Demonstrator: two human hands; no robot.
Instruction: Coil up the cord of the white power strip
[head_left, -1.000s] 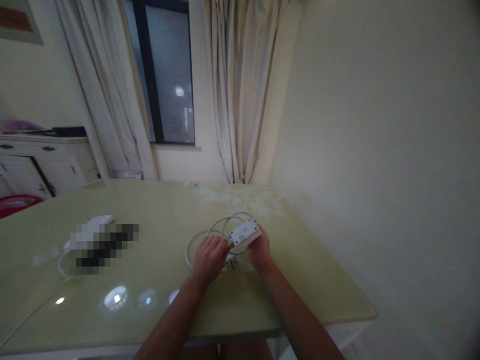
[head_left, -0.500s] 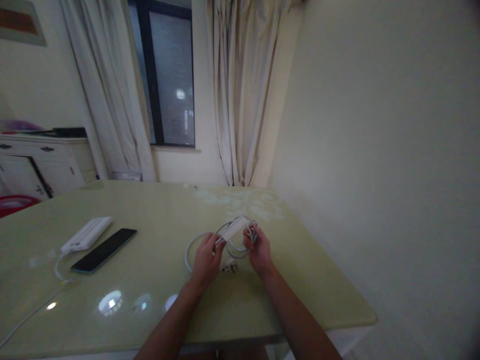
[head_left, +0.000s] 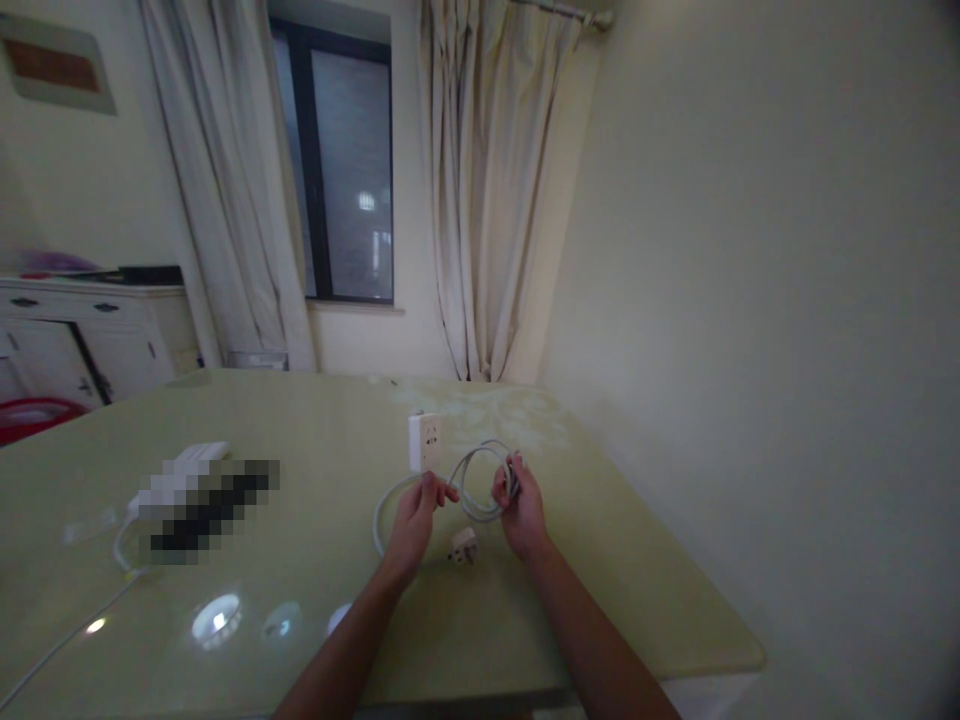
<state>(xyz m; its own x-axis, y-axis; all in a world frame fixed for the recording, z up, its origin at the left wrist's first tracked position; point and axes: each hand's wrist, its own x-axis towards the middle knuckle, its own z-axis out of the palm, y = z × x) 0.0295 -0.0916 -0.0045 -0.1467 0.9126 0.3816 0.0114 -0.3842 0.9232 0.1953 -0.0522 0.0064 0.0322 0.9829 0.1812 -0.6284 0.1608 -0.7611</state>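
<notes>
My left hand is closed on the lower end of a small white socket block, holding it upright above the pale green table. My right hand is closed on loops of the block's white cable. Part of the cable lies in a curve on the table to the left of my left hand. The white plug rests on the table between my wrists.
At the left of the table lie a white power bank with a thin white lead and a blurred dark flat object. A wall runs along the table's right side. Curtains, a window and a white cabinet stand behind.
The socket block has gone from lying across both hands to standing upright in my left hand. My right hand has let go of the block and now holds only the cable loops.
</notes>
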